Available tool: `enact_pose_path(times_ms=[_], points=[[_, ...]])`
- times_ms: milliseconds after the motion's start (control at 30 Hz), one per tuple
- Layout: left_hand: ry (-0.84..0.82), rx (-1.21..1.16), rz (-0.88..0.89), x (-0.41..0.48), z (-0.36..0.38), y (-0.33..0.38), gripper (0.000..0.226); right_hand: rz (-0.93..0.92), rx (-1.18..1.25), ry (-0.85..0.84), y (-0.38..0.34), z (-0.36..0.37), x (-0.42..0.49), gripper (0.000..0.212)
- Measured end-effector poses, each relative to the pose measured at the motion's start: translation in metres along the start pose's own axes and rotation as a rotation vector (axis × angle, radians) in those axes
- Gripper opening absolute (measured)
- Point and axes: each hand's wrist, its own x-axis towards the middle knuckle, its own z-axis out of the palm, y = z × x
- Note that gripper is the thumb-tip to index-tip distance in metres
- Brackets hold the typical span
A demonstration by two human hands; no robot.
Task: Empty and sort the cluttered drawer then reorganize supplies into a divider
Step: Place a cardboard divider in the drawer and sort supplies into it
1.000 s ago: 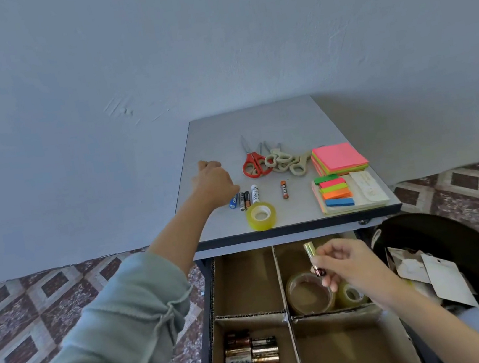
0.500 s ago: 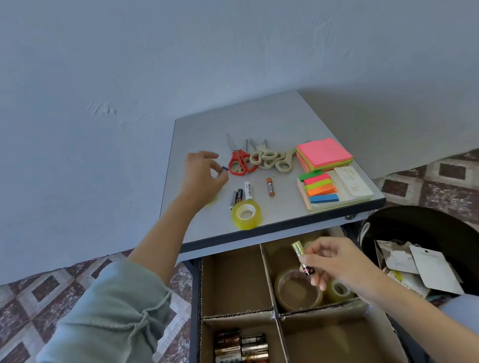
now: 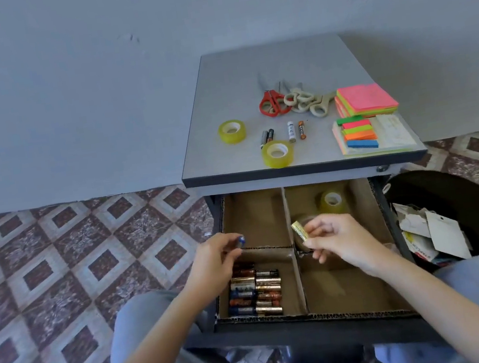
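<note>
Now the left grip curls round a blue battery, with the battery rows just beneath it; best lay it flat, parallel to them. Rightward, the right grip pinches a gold battery over the divider wall; it likely belongs in those rows too.
</note>
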Motion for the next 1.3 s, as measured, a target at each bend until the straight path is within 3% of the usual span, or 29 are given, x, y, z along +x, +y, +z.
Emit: enact_pose_path(times_ms=[133,233,433,633,933,1100,1300], points=[[0.053,0.119,0.196,-0.009,0.007,-0.03,0.022,-0.056,-0.234,0.035,0.003,0.011,0.005,0.013],[0.117,0.126,0.246,-0.014,0.022,-0.037,0.022,-0.132,-0.452,0.045,0.005,0.023,0.005,0.015],[0.126,0.055,0.218,-0.012,0.032,-0.039,0.022,-0.269,-0.84,-0.025,0.007,0.069,0.007,0.02],[0.104,-0.037,0.172,-0.014,0.03,-0.036,0.023,-0.27,-1.195,-0.117,0.009,0.104,0.02,0.024],[0.109,-0.034,0.184,-0.014,0.029,-0.037,0.023,-0.169,-1.158,-0.166,0.023,0.108,0.024,0.029],[0.112,-0.039,0.19,-0.013,0.03,-0.037,0.023,-0.056,-1.124,-0.263,0.022,0.109,0.019,0.021],[0.113,-0.036,0.189,-0.014,0.031,-0.037,0.023,0.038,-0.948,-0.234,0.02,0.115,0.015,0.02]])
